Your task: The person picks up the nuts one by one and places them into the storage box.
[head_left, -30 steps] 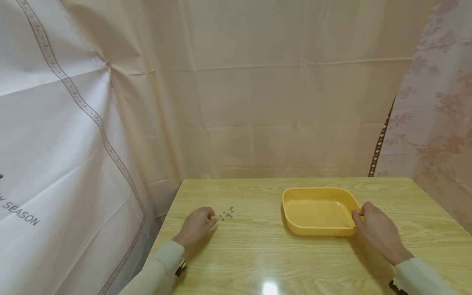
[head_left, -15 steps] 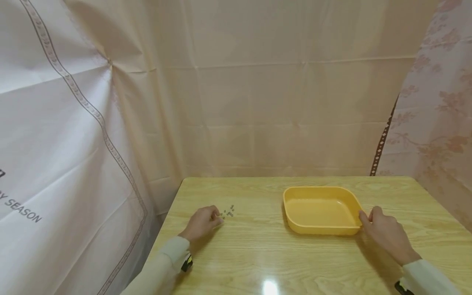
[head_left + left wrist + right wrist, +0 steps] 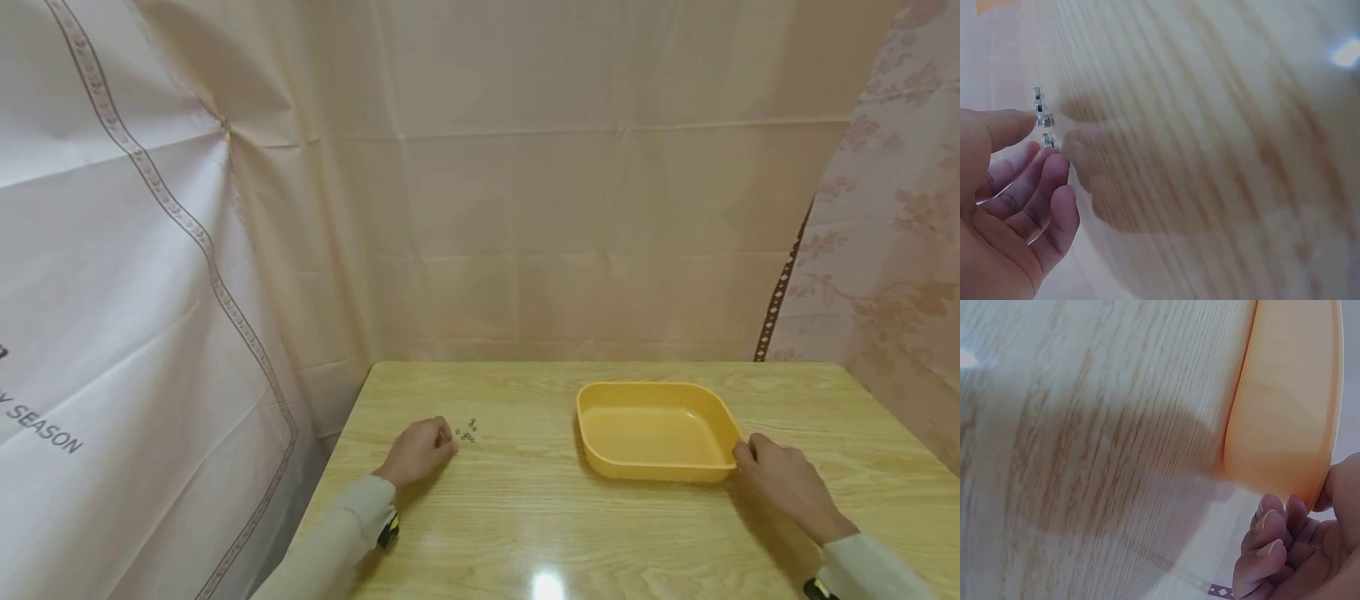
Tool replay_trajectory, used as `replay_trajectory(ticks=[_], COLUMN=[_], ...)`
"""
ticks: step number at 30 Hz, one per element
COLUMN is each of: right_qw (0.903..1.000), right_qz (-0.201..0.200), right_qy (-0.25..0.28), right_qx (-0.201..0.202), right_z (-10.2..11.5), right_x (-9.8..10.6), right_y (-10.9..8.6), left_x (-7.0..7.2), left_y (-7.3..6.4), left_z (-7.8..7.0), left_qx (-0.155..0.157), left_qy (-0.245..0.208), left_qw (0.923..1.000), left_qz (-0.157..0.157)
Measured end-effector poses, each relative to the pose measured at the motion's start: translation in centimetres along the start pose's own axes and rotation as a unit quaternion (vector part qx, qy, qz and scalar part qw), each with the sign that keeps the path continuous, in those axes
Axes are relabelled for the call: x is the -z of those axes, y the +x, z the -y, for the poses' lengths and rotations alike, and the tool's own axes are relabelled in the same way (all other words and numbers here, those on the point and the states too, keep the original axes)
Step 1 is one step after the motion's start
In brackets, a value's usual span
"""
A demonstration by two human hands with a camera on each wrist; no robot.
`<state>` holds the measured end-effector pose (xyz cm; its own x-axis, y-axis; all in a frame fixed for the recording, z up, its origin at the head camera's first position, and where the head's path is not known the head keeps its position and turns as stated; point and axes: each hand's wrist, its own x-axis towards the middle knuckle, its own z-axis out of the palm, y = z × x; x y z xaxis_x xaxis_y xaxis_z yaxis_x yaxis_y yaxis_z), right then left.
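Several small metal hex nuts lie scattered on the table left of its middle. My left hand is right beside them, fingers curled downward and thumb bent toward them. In the left wrist view, the nuts show just past the fingertips, and a gap separates the thumb from the fingers. At the right, my right hand pinches the near right corner of a yellow plastic tray. Its thumb lies at the tray's rim, while the other fingers curl below. Nothing shows inside the tray.
The light wood-grain table reaches back to a beige cloth curtain. A white printed cloth hangs at the left, and a floral one at the right. A bright light reflection shows near the front.
My left hand has moved slightly right onto the edge of the nuts, its thumb and fingers closer together, hiding the leftmost nuts. My right hand has slid outward to the tray's corner.
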<state>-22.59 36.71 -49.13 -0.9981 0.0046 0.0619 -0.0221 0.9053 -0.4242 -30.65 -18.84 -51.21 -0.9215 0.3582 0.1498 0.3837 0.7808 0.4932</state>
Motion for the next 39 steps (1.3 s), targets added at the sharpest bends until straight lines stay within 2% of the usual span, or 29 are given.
replay_trajectory(ticks=[5,17,25,31,39], right_qw=[0.9999,0.9999,0.9999,0.9999,0.9997], right_qz=[0.009,-0.001,0.009,0.008,0.022], right_qy=[0.006,0.002,0.005,0.004,0.013], right_qx=[0.001,0.014,0.01,0.008,0.001], right_z=[0.0,0.2,0.1,0.0,0.0], right_x=[-0.1,-0.2,-0.3,-0.3,-0.3], right_y=[0.0,0.2,0.3,0.3,0.2], left_x=[-0.4,-0.6,-0.5,-0.5,-0.8], left_y=[0.5,0.9,1.0,1.2,1.5], left_z=[-0.1,-0.3,-0.5,-0.6,-0.6], left_qx=[0.013,0.006,-0.005,-0.018,-0.014], left_qy=[0.002,0.039,0.025,0.042,0.039], left_qw=[0.9999,0.9992,0.9994,0.9986,0.9985], left_qz=[0.003,0.01,0.025,0.028,0.037])
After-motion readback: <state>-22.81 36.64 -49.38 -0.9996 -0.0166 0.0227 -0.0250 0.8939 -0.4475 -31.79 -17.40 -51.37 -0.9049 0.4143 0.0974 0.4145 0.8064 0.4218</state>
